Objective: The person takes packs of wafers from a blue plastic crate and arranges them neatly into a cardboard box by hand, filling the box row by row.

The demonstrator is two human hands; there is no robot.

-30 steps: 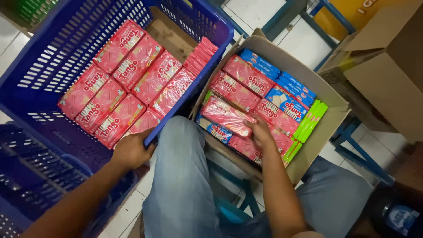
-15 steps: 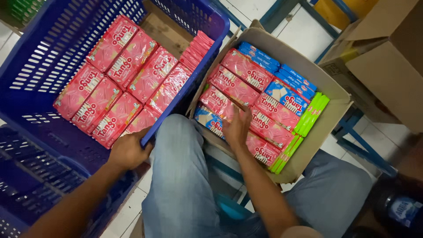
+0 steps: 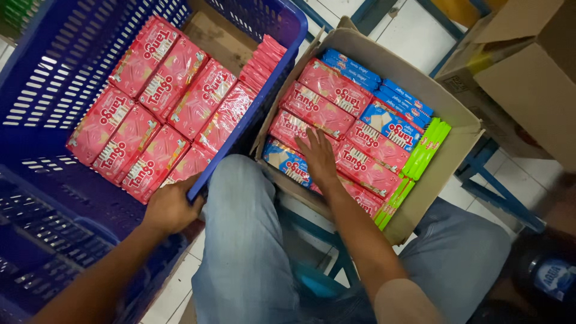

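Observation:
My left hand (image 3: 169, 208) grips the near rim of a blue plastic crate (image 3: 36, 96) that holds rows of pink wafer packs (image 3: 162, 108), flat and on edge. My right hand (image 3: 316, 157) reaches into an open cardboard box (image 3: 447, 120) and lies with fingers spread on the pink wafer packs (image 3: 336, 96) near its front left corner, beside a blue pack (image 3: 287, 162). More blue packs (image 3: 390, 114) fill the box's far side. Green packs (image 3: 426, 150) stand on edge along its right wall. I cannot tell whether the right hand's fingers grip a pack.
My legs in light jeans (image 3: 246, 240) sit between crate and box, over a blue stool (image 3: 315, 279). A second cardboard box (image 3: 528, 78) stands at the upper right. A dark bottle with a blue label (image 3: 549, 276) is at the lower right. The floor is pale tile (image 3: 414, 36).
My right hand slid from the middle of the box toward its front left corner. My left hand kept its hold on the crate rim. The view shifted slightly.

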